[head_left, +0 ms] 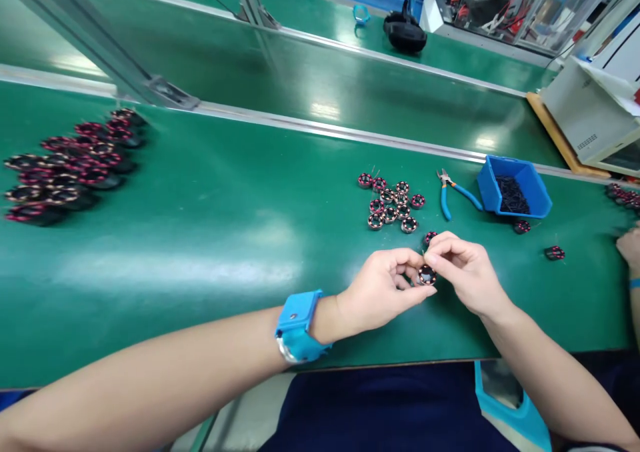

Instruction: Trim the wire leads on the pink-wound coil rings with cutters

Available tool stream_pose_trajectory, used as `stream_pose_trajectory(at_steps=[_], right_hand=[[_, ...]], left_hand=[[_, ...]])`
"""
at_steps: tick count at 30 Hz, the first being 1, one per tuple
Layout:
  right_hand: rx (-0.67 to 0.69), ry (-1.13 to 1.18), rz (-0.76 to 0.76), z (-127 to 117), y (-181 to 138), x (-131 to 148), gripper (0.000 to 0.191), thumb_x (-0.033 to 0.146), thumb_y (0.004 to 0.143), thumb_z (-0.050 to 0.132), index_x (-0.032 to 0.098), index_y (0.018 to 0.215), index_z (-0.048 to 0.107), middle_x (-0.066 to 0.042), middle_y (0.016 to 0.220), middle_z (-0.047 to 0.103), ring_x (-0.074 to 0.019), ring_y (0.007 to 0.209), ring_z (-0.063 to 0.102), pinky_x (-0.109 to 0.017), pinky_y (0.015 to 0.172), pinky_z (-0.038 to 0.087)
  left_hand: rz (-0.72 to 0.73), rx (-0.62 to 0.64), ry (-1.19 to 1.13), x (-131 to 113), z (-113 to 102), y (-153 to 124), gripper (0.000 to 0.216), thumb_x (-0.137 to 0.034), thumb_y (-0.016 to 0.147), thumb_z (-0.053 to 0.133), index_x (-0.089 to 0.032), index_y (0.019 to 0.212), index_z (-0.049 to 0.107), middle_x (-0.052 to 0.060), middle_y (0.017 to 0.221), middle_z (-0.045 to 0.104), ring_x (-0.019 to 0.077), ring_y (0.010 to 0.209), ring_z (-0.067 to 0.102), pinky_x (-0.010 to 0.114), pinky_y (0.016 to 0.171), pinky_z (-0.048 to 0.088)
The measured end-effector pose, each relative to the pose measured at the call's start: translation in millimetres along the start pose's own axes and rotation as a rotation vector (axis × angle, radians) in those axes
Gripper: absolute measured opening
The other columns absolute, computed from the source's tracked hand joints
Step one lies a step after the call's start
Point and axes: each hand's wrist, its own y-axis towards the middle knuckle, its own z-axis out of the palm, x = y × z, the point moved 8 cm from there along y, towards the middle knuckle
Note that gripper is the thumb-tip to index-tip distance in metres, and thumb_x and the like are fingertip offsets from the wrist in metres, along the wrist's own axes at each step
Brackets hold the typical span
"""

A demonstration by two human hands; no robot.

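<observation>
Between the thumb and fingers of my left hand (385,289) is a small motor stator (427,275), a dark ring with copper windings facing up. My right hand (465,272) is pinched at the stator's upper edge; whatever lies between those fingertips is too small to make out. Another stator (431,237) sits just beyond my right fingertips, partly hidden by them. Farther back lies a loose cluster of several stators (390,202), some with thin wire ends sticking up. Blue-handled cutting pliers (453,195) rest with spread handles to the right of that cluster.
A blue bin (537,195) holds small black pieces. Single stators (554,253) lie near it. Stacked stators (75,165) stand at the far left of the green table (225,239). A metal rail (320,134) runs behind. Another person's hand (631,245) shows at the right edge.
</observation>
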Motion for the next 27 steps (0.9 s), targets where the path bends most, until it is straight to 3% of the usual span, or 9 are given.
stream_pose_trajectory(at_steps=[4,9,11,15,19,21,23,25,27], right_hand=[[-0.082,0.044,0.021,-18,6,1,0.01,0.027,0.076,0.073,0.021,0.069,0.069,0.0,0.078,0.061,-0.0133,0.075,0.054,-0.028,0.071,0.043],[0.151,-0.215,0.057,-3,0,5,0.009,0.028,0.077,0.073,0.019,0.074,0.07,-0.004,0.081,0.063,-0.0176,0.079,0.058,-0.032,0.072,0.045],[0.16,-0.191,0.007,0,0,11,0.011,0.027,0.081,0.069,0.02,0.072,0.068,-0.003,0.078,0.062,-0.017,0.078,0.057,-0.033,0.073,0.045],[-0.054,-0.062,-0.027,-24,8,11,0.012,0.03,0.079,0.07,0.021,0.072,0.065,-0.002,0.08,0.063,-0.0166,0.077,0.057,-0.032,0.072,0.047],[-0.261,-0.219,-0.073,-63,14,8,0.018,0.038,0.077,0.071,0.021,0.074,0.065,-0.004,0.082,0.064,-0.0188,0.08,0.059,-0.034,0.073,0.049],[-0.22,-0.363,-0.063,-72,17,5,0.023,0.039,0.075,0.072,0.02,0.085,0.066,-0.005,0.088,0.065,-0.0206,0.084,0.061,-0.036,0.076,0.049],[-0.076,-0.515,-0.006,-70,18,-2,0.04,0.04,0.071,0.076,0.019,0.103,0.064,-0.008,0.098,0.066,-0.0226,0.089,0.061,-0.039,0.079,0.049],[0.067,-0.657,0.016,-63,17,-6,0.06,0.041,0.065,0.08,0.019,0.116,0.059,-0.009,0.104,0.064,-0.0237,0.092,0.061,-0.04,0.08,0.049],[0.148,-0.777,-0.02,-52,17,-4,0.068,0.04,0.063,0.082,0.02,0.122,0.056,-0.008,0.107,0.062,-0.023,0.09,0.06,-0.039,0.079,0.049]], left_hand=[[-0.04,0.052,0.038,3,3,1,0.03,-0.021,0.066,0.075,-0.009,0.093,0.066,0.002,0.074,0.062,0.0088,0.063,0.053,0.021,0.058,0.045],[-0.033,0.08,0.067,2,5,0,0.023,-0.021,0.067,0.074,-0.01,0.087,0.066,-0.001,0.067,0.058,0.0078,0.058,0.051,0.02,0.055,0.044],[-0.032,0.082,0.068,3,5,0,0.022,-0.021,0.067,0.074,-0.011,0.085,0.066,-0.001,0.066,0.058,0.0079,0.058,0.051,0.02,0.054,0.044],[-0.024,0.064,0.029,3,6,0,0.028,-0.021,0.066,0.076,-0.011,0.091,0.067,0.002,0.072,0.063,0.0092,0.06,0.056,0.021,0.058,0.049],[0.083,0.062,0.142,-10,4,-1,0.023,-0.023,0.069,0.073,-0.012,0.089,0.067,0.005,0.083,0.065,0.0118,0.065,0.06,0.023,0.059,0.052],[0.217,0.019,0.359,-24,-7,-6,0.02,-0.023,0.071,0.072,-0.014,0.088,0.068,0.007,0.09,0.064,0.0146,0.073,0.062,0.027,0.065,0.053],[0.357,-0.065,0.631,-35,-28,-16,0.017,-0.023,0.074,0.069,-0.016,0.09,0.069,0.008,0.094,0.064,0.0189,0.085,0.062,0.033,0.076,0.052],[0.429,-0.192,0.895,-40,-60,-28,0.017,-0.025,0.077,0.067,-0.019,0.092,0.069,0.009,0.098,0.065,0.0236,0.092,0.06,0.04,0.083,0.048],[0.423,-0.319,1.073,-40,-96,-40,0.017,-0.029,0.076,0.068,-0.019,0.09,0.069,0.009,0.094,0.065,0.0255,0.087,0.06,0.042,0.079,0.047]])
